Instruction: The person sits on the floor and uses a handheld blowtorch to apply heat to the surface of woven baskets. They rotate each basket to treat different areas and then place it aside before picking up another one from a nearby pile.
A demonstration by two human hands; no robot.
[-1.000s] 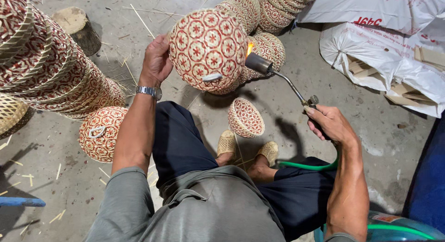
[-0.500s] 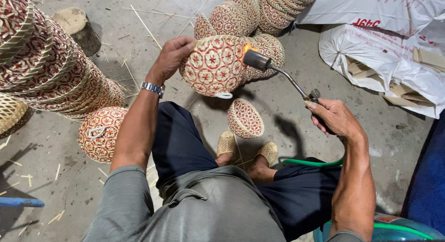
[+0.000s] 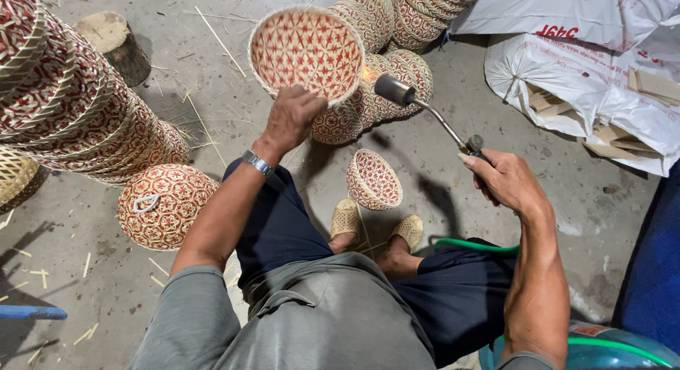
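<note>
Woven basket (image 3: 306, 53) tilted in raised left hand (image 3: 294, 118).

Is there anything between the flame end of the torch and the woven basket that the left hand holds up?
Nothing visible stands between them. The torch in the right hand has its nozzle right beside the rim of the woven basket, which the left hand grips from below. Other baskets lie behind, not between.

Woven bamboo basket (image 3: 306, 53), matt; metal torch (image 3: 425, 111); rough concrete floor (image 3: 212, 87).
</note>
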